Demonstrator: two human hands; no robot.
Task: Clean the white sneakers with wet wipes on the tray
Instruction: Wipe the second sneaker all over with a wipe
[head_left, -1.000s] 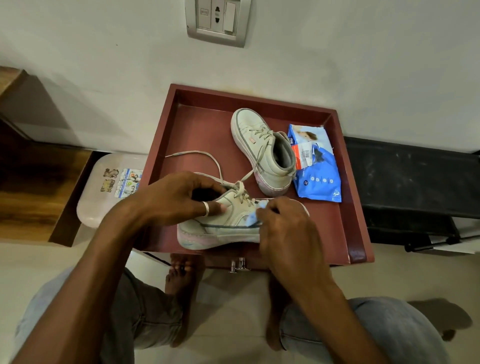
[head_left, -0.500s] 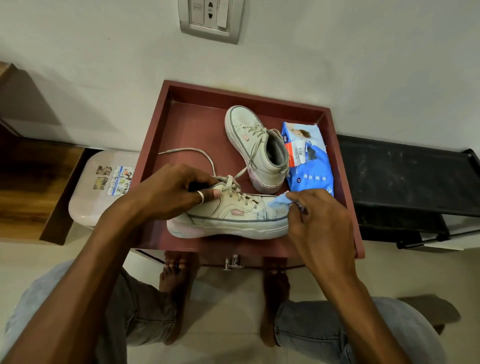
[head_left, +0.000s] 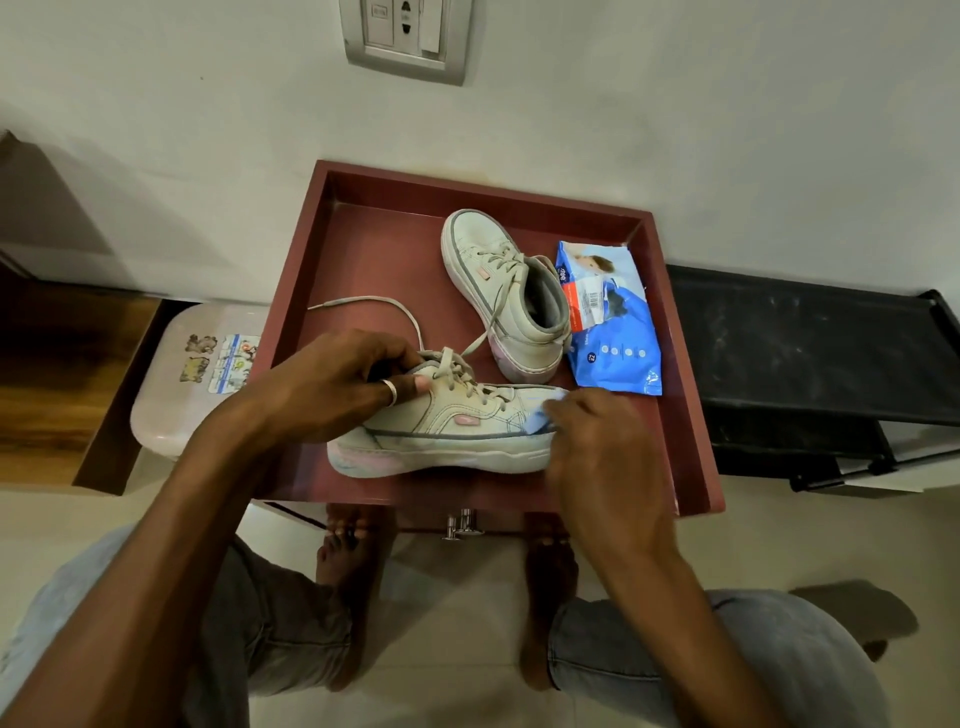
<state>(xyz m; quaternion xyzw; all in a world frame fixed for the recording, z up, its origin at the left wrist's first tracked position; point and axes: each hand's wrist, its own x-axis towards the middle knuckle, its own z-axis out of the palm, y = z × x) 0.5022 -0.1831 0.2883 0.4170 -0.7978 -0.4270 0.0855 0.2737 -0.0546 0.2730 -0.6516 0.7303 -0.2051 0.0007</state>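
Left hand (head_left: 337, 387) is curled round the collar of the near sneaker (head_left: 457, 434) and grips it, with a ring worn on one digit. Right hand (head_left: 597, 452) is closed on a pale blue wet wipe (head_left: 543, 415), which is pinched and pressed against the side of that sneaker near its toe. Two hands and one wipe in use are counted.

Two white sneakers are seen. The held one is set on its sole at the front of the tray (head_left: 296, 291), toe to the right, with pink and blue tints on the sole at the heel. A loose lace (head_left: 363, 301) is trailed from it across the tray floor to the left. The far sneaker (head_left: 498, 291) is placed behind it, toe towards the wall. One blue pack of wipes (head_left: 618, 353) is laid flat just beside that sneaker's right side.

One dark red tray with raised walls is set against a pale wall (head_left: 727, 130); both sneakers and the pack are contained in it. One socket plate (head_left: 408, 36) is fixed to the wall above. A pale stool (head_left: 171, 395) with stickers is seen to the left, wooden furniture (head_left: 52, 389) beyond it, and a black rack (head_left: 805, 353) to the right. A light tiled floor (head_left: 457, 597), two bare feet and jeans-clad knees are seen below.
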